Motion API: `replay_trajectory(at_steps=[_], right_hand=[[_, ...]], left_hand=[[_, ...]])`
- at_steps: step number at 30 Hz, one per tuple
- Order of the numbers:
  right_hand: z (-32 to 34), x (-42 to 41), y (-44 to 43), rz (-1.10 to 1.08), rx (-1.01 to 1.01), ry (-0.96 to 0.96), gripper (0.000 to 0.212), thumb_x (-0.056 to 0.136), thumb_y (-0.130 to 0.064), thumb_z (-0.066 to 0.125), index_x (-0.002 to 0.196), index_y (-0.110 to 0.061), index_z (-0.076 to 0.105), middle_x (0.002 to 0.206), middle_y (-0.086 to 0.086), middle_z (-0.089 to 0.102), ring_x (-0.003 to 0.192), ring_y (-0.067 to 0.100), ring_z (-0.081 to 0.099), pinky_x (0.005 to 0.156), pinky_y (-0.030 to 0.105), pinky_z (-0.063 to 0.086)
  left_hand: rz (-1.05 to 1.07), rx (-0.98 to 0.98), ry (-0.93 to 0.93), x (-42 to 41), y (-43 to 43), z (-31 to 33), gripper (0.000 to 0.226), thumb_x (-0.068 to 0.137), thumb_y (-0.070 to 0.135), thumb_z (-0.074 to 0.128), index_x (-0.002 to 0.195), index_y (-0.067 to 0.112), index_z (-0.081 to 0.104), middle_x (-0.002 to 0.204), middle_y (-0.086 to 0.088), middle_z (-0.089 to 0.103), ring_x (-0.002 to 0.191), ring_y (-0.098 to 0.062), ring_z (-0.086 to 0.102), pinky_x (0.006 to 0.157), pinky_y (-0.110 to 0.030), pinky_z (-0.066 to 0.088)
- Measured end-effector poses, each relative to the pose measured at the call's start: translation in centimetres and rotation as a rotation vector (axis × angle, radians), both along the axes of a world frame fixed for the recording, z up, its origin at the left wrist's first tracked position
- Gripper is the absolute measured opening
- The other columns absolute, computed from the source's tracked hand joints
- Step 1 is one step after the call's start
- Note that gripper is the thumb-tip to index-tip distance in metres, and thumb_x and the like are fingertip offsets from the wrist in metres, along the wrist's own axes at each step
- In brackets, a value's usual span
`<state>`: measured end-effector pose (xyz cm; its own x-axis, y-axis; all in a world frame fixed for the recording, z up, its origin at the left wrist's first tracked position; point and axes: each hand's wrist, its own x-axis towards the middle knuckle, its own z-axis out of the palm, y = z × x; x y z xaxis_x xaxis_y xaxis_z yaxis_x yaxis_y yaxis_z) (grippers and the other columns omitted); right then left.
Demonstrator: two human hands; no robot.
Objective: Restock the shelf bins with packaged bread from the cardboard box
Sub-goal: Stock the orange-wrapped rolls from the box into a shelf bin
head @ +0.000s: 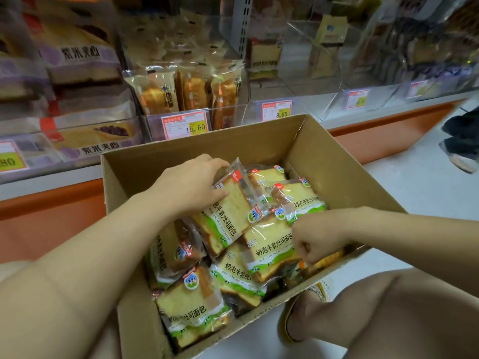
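Observation:
An open cardboard box (197,146) sits on the floor in front of the shelf, holding several clear packs of sliced toast with green and white labels. My left hand (191,183) grips the top end of one bread pack (228,211) that is tilted up in the box's middle. My right hand (315,238) is closed on the right edge of another bread pack (269,251) lying nearer the box's right wall. The clear shelf bin (298,81) directly behind the box holds few packs and looks mostly bare.
A bin (191,92) with orange bread packs and a 15.60 price tag stands left of it. Purple-labelled packs (85,60) fill the far-left bins. An orange shelf base (388,125) runs behind the box. Another person's feet (461,151) stand at right. My knee (404,314) is bottom right.

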<state>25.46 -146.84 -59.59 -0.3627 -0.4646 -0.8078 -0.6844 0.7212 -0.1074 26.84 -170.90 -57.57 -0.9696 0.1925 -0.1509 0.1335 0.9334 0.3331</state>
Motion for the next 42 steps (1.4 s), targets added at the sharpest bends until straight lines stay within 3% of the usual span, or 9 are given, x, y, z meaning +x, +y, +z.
replay_trajectory(at_steps=[7, 11, 15, 19, 21, 23, 27, 35, 42], right_hand=[[6.1, -2.4, -0.5, -0.260, -0.353, 0.154, 0.016, 0.089, -0.011, 0.053, 0.077, -0.021, 0.055, 0.069, -0.008, 0.061, 0.056, -0.003, 0.050, 0.057, 0.013, 0.037], [10.0, -3.3, -2.4, -0.463, -0.691, 0.120, 0.012, 0.095, -0.010, 0.051, 0.085, -0.015, 0.055, 0.071, 0.004, 0.069, 0.065, 0.012, 0.064, 0.068, 0.030, 0.051], [12.3, -3.5, -4.8, -0.548, -0.931, 0.182, 0.012, 0.098, -0.013, 0.047, 0.087, -0.013, 0.052, 0.071, 0.010, 0.068, 0.069, 0.021, 0.067, 0.067, 0.031, 0.052], [14.1, -3.6, -7.3, -0.526, -1.111, 0.277, 0.004, 0.095, -0.018, 0.053, 0.094, -0.018, 0.049, 0.084, 0.002, 0.063, 0.070, 0.019, 0.069, 0.065, 0.030, 0.054], [15.0, -3.7, -8.5, -0.444, -1.113, 0.349, 0.029, 0.085, -0.027, 0.066, 0.109, -0.026, 0.049, 0.105, -0.007, 0.060, 0.072, 0.016, 0.068, 0.068, 0.028, 0.057], [15.6, -3.8, -10.0, -0.311, -1.071, 0.511, 0.043, 0.081, -0.030, 0.071, 0.117, -0.031, 0.048, 0.113, -0.011, 0.057, 0.074, 0.013, 0.066, 0.072, 0.028, 0.057], [16.2, -5.1, -12.7, -0.282, -1.250, 0.740, 0.027, 0.086, -0.019, 0.068, 0.104, -0.031, 0.053, 0.100, -0.007, 0.063, 0.079, 0.017, 0.065, 0.075, 0.039, 0.055], [15.1, -8.9, -14.6, -0.409, -1.322, 0.695, 0.025, 0.088, -0.015, 0.066, 0.103, -0.029, 0.053, 0.101, -0.005, 0.065, 0.079, 0.016, 0.069, 0.078, 0.044, 0.056], [13.8, -10.8, -14.4, -0.427, -1.219, 0.659, 0.026, 0.089, -0.018, 0.065, 0.106, -0.032, 0.051, 0.102, 0.000, 0.066, 0.084, 0.018, 0.068, 0.081, 0.044, 0.056]], left_hand=[[-0.101, 0.146, 0.112, -0.2, 0.7, 0.8, 0.049, 0.091, 0.041, 0.058, 0.138, 0.035, 0.044, 0.138, 0.009, 0.042, 0.125, -0.014, 0.043, 0.103, -0.039, 0.041], [-0.160, 0.503, -0.031, 0.1, 0.3, 2.9, 0.045, 0.088, 0.038, 0.063, 0.132, 0.033, 0.052, 0.129, 0.016, 0.054, 0.109, 0.004, 0.054, 0.094, -0.016, 0.043], [-0.119, 0.704, -0.031, 0.2, -1.3, 4.7, 0.042, 0.087, 0.027, 0.068, 0.127, 0.025, 0.056, 0.118, 0.011, 0.063, 0.103, 0.000, 0.061, 0.090, -0.014, 0.047], [-0.035, 0.709, 0.205, -0.2, -2.5, 6.3, 0.028, 0.088, 0.024, 0.066, 0.114, 0.028, 0.059, 0.107, 0.021, 0.060, 0.097, 0.008, 0.055, 0.087, -0.002, 0.037], [0.010, 0.707, 0.324, -0.7, -3.3, 7.3, 0.027, 0.088, 0.022, 0.066, 0.109, 0.036, 0.056, 0.099, 0.028, 0.057, 0.091, 0.016, 0.052, 0.078, 0.004, 0.034], [0.049, 0.723, 0.445, -1.4, -4.0, 8.3, 0.029, 0.087, 0.019, 0.067, 0.107, 0.038, 0.057, 0.097, 0.027, 0.058, 0.091, 0.016, 0.054, 0.080, -0.001, 0.040], [0.139, 0.746, 0.635, -2.0, -5.5, 9.6, 0.034, 0.089, 0.014, 0.065, 0.119, 0.029, 0.058, 0.108, 0.016, 0.062, 0.101, 0.003, 0.058, 0.089, -0.013, 0.047], [0.284, 0.115, 0.599, -3.3, -8.8, 6.2, 0.042, 0.095, 0.020, 0.052, 0.135, 0.030, 0.048, 0.142, 0.008, 0.045, 0.132, -0.015, 0.039, 0.111, -0.043, 0.026], [0.240, -0.029, 0.555, -3.5, -8.8, 4.6, 0.045, 0.097, 0.021, 0.049, 0.140, 0.031, 0.043, 0.148, 0.009, 0.037, 0.138, -0.013, 0.029, 0.116, -0.046, 0.011]])
